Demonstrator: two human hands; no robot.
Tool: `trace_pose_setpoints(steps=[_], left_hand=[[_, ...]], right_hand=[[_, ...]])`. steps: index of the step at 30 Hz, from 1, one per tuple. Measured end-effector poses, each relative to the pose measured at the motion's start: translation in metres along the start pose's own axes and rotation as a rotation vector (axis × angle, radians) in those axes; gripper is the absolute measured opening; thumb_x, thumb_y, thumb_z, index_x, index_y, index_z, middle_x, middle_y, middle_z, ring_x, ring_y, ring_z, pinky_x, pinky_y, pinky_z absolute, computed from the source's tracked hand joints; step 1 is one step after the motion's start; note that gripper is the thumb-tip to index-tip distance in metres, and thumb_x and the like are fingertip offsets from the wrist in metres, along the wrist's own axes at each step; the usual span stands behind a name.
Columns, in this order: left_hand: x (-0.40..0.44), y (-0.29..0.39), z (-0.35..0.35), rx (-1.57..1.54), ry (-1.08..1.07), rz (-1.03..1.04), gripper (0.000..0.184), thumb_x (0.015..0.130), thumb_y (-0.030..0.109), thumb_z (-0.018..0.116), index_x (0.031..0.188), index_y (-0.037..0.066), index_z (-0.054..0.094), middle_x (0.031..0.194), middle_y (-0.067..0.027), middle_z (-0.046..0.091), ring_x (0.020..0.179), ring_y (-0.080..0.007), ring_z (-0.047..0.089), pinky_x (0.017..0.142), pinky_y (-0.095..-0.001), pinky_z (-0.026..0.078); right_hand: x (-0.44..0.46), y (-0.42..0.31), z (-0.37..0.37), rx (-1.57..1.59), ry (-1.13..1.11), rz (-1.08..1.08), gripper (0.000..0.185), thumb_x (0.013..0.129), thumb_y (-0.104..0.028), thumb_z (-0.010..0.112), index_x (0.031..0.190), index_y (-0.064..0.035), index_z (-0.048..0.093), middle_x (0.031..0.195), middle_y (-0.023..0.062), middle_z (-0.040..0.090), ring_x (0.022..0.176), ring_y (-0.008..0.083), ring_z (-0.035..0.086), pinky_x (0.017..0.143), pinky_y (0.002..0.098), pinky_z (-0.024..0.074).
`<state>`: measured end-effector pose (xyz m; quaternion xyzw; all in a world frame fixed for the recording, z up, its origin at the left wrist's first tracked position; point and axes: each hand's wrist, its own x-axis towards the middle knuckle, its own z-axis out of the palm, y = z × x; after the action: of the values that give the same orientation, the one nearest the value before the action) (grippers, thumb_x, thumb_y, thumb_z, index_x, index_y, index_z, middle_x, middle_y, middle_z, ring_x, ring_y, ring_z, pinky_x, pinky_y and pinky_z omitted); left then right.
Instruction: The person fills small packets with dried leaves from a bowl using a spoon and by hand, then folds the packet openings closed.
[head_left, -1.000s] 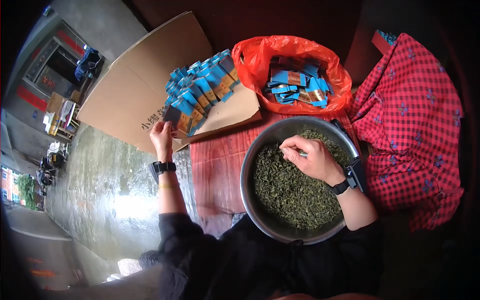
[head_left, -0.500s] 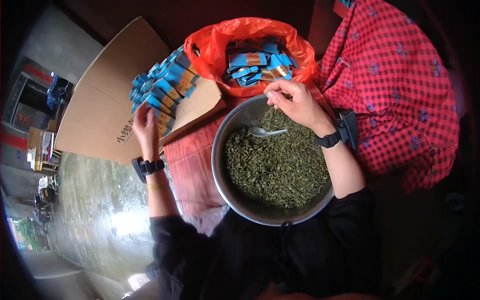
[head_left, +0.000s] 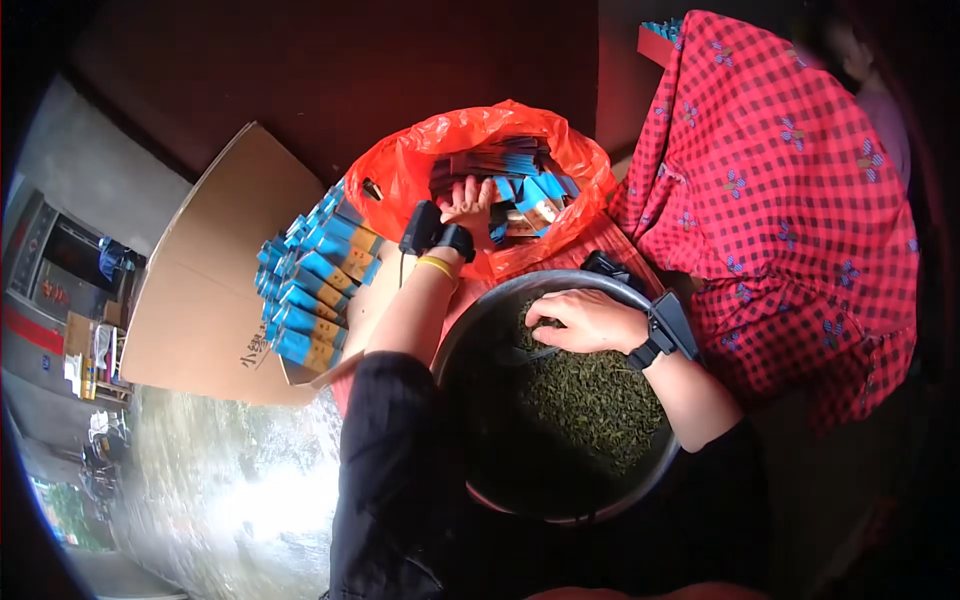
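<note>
My left hand (head_left: 468, 208) reaches into a red plastic bag (head_left: 385, 215), its fingers apart and lying over the small blue packets (head_left: 540, 195). Whether any packet is gripped does not show. Lower down, my right hand (head_left: 592, 322) is inside a round metal bowl (head_left: 462, 325) of dried green leaves (head_left: 590, 400). Its thumb and fingers are curled close together at the leaves, and what lies between the tips is hidden. Right beside the thumb lies a spoon (head_left: 540, 355), partly in shadow, on the leaves.
On the left, an opened cardboard box (head_left: 200, 270) carries rows of upright blue and gold packets (head_left: 315, 290). A red checked cloth (head_left: 770, 200) drapes over something at the right. Behind it, a red box (head_left: 655, 45) holds blue packets. Part of another person (head_left: 880, 110) shows at the upper right.
My left hand has moved from the packets on the cardboard into the red bag. My right hand has lowered from above the bowl's rim to the leaves. The view has tilted upward.
</note>
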<state>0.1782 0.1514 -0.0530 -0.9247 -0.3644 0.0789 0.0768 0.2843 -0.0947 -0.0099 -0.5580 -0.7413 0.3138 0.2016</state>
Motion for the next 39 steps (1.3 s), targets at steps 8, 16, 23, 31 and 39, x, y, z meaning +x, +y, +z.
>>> trace_pose_setpoints(steps=[8, 16, 23, 31, 39], left_hand=[[0.032, -0.018, 0.013, -0.193, 0.057, 0.088, 0.067, 0.073, 0.019, 0.062, 0.134, 0.006, 0.039, 0.112, -0.0228, 0.06, 0.099, -0.0403, 0.062, 0.084, -0.0456, 0.052], [0.027, -0.017, 0.039, 0.015, 0.232, 0.064, 0.041, 0.089, 0.017, 0.048, 0.129, 0.006, 0.047, 0.104, -0.0172, 0.062, 0.088, -0.0328, 0.067, 0.067, -0.0429, 0.056], [0.005, -0.026, 0.035, 0.062, 0.443, 0.209, 0.03, 0.09, 0.016, 0.047, 0.116, 0.001, 0.052, 0.086, -0.0162, 0.065, 0.064, -0.0301, 0.067, 0.051, -0.0424, 0.054], [-0.054, -0.029, -0.061, -0.262, 0.516, 0.039, 0.041, 0.083, 0.016, 0.058, 0.123, 0.007, 0.052, 0.095, -0.0187, 0.068, 0.077, -0.0346, 0.068, 0.066, -0.0452, 0.055], [-0.127, -0.028, -0.121, -0.735, 0.66, 0.049, 0.05, 0.072, 0.02, 0.076, 0.117, 0.008, 0.06, 0.088, -0.0196, 0.068, 0.08, -0.037, 0.067, 0.07, -0.0418, 0.053]], right_hand=[[-0.001, -0.002, -0.002, 0.034, -0.015, -0.026, 0.024, 0.087, -0.023, 0.056, 0.1, -0.0043, 0.061, 0.099, 0.0148, 0.066, 0.096, 0.0336, 0.063, 0.081, 0.0441, 0.0493], [-0.002, -0.002, -0.001, 0.019, -0.026, -0.001, 0.023, 0.087, -0.024, 0.055, 0.098, -0.0044, 0.062, 0.093, 0.0164, 0.067, 0.09, 0.0352, 0.064, 0.078, 0.0464, 0.0493], [0.0, 0.002, 0.002, 0.048, -0.056, 0.034, 0.022, 0.086, -0.025, 0.056, 0.097, -0.0067, 0.062, 0.087, 0.0129, 0.069, 0.084, 0.0323, 0.066, 0.075, 0.0446, 0.0503], [0.006, 0.014, 0.005, 0.106, -0.044, 0.026, 0.024, 0.086, -0.028, 0.058, 0.096, -0.0066, 0.065, 0.089, 0.0106, 0.07, 0.085, 0.0264, 0.068, 0.075, 0.0385, 0.0517], [0.008, 0.02, 0.005, 0.181, 0.001, -0.087, 0.023, 0.085, -0.021, 0.062, 0.097, -0.0015, 0.067, 0.083, 0.0119, 0.069, 0.079, 0.0197, 0.067, 0.071, 0.033, 0.0514]])
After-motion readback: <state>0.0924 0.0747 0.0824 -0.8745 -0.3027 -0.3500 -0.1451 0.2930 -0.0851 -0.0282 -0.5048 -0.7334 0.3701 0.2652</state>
